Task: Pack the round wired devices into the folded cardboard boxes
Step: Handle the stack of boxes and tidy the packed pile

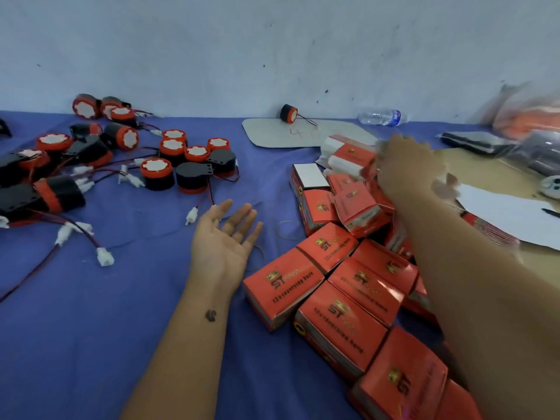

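To your left, the devices [157, 172] lie scattered on the blue cloth: round black bodies with red rims and white faces, some upright, some tipped, red-black wires trailing to white plugs. To your right, closed red boxes [283, 287] lie crowded together, a few overlapping.
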`<action>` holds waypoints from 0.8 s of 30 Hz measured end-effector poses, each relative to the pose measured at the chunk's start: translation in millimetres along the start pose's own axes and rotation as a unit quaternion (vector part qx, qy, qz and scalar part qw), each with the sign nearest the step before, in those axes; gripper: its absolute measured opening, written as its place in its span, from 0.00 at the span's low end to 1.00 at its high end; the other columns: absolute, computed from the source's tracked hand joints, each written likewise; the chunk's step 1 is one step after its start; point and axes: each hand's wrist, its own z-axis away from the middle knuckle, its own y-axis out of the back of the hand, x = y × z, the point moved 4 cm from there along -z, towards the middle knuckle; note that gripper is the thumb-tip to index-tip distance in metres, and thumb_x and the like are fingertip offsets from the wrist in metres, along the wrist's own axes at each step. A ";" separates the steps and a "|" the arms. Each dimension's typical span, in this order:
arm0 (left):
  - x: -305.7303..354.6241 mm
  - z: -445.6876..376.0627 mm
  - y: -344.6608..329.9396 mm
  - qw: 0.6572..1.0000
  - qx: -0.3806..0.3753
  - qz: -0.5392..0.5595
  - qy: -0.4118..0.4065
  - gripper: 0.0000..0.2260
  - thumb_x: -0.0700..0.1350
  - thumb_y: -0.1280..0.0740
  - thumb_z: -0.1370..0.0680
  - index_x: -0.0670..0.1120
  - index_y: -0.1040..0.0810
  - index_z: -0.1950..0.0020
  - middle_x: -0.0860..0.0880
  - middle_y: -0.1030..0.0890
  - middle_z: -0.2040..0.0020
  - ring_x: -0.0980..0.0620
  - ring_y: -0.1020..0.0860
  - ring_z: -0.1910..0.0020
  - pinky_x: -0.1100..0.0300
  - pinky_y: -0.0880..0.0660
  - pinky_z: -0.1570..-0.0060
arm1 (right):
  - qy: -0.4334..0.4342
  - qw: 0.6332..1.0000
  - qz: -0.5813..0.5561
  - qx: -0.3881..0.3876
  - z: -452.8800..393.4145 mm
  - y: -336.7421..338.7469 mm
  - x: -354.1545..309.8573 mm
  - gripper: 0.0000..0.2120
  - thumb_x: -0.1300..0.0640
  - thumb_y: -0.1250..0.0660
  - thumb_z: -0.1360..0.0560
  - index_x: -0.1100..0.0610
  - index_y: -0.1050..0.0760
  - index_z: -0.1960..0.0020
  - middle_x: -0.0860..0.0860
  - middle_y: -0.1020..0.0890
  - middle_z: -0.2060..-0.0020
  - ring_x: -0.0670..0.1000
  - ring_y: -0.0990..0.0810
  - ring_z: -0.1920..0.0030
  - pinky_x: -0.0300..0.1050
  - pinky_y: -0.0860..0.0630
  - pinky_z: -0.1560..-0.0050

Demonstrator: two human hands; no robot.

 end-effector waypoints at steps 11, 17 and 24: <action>49.3 56.2 12.1 0.996 -0.052 -0.054 -0.050 0.22 0.61 0.43 0.19 0.46 0.24 0.37 0.39 0.18 0.40 0.41 0.18 0.43 0.46 0.20 0.52 | 0.386 0.813 -0.287 0.330 144.6 76.8 -122.7 0.18 0.66 0.42 0.30 0.61 0.17 0.47 0.62 0.19 0.46 0.64 0.21 0.51 0.53 0.24 0.53; 106.3 101.8 54.8 0.990 -0.070 -0.035 -0.121 0.24 0.61 0.40 0.23 0.46 0.23 0.37 0.47 0.18 0.44 0.49 0.18 0.50 0.56 0.20 0.55 | 0.469 0.737 -0.389 0.292 244.0 64.8 -181.5 0.12 0.66 0.35 0.30 0.58 0.16 0.52 0.59 0.17 0.49 0.58 0.27 0.48 0.51 0.32 0.45; 113.8 103.8 96.3 0.988 0.062 -0.069 -0.119 0.16 0.42 0.40 0.18 0.39 0.29 0.31 0.40 0.22 0.41 0.41 0.21 0.45 0.51 0.20 0.52 | 0.382 0.727 -0.561 -0.104 271.8 20.6 -205.7 0.23 0.71 0.36 0.36 0.58 0.18 0.44 0.53 0.23 0.37 0.55 0.28 0.35 0.53 0.34 0.32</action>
